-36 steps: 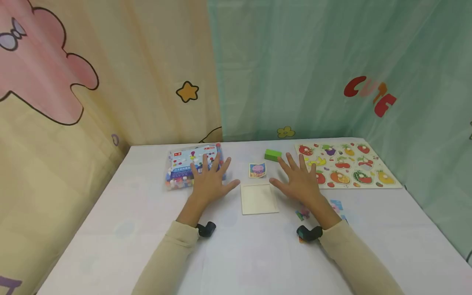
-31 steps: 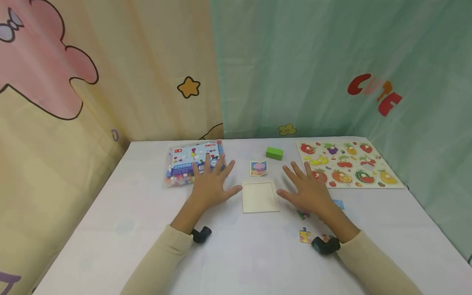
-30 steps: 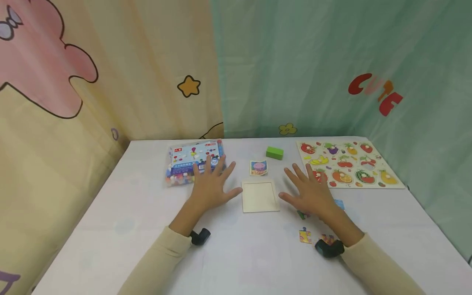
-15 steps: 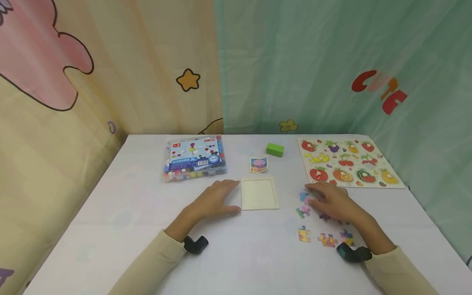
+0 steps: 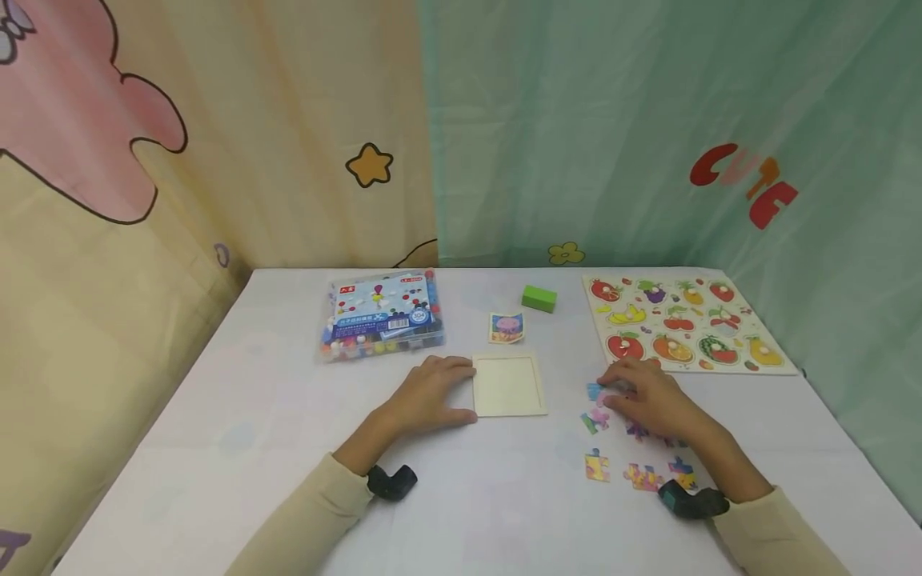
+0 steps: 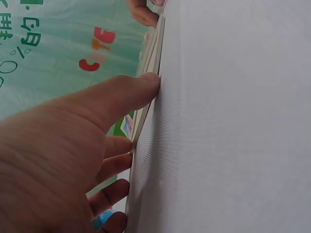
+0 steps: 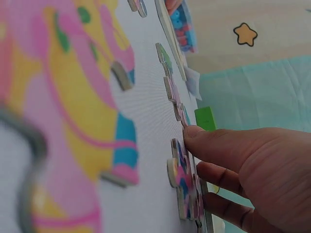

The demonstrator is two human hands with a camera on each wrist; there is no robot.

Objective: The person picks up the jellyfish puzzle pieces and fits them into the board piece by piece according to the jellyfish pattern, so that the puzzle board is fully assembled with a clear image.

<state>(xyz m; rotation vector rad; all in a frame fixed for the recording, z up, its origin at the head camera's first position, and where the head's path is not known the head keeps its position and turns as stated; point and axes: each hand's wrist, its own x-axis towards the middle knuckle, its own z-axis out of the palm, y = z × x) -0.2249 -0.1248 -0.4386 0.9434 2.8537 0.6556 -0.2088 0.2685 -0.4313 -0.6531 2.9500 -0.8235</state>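
In the head view my left hand (image 5: 432,394) touches the left edge of a pale square wooden tray (image 5: 507,386), index finger near its upper corner and thumb near its lower corner. The left wrist view shows the thumb (image 6: 141,90) lying against the tray's thin edge. My right hand (image 5: 655,398) is low over loose jigsaw pieces, fingers bent. A blue-and-pink jigsaw piece (image 5: 594,391) lies right at its thumb and index fingertip; I cannot tell whether they pinch it. In the right wrist view the thumb tip (image 7: 192,132) is at the row of pieces.
More jigsaw pieces (image 5: 596,466) lie nearer the person. Behind the tray are a small picture card (image 5: 507,328) and a green block (image 5: 539,298). A fruit puzzle board (image 5: 684,324) is at the back right, a clear box of coloured parts (image 5: 382,314) at the back left.
Both hands came down from spread fingers above the table. The left reached the tray's edge; the right moved right to the jigsaw pieces, its thumb and index finger drawing closer together.
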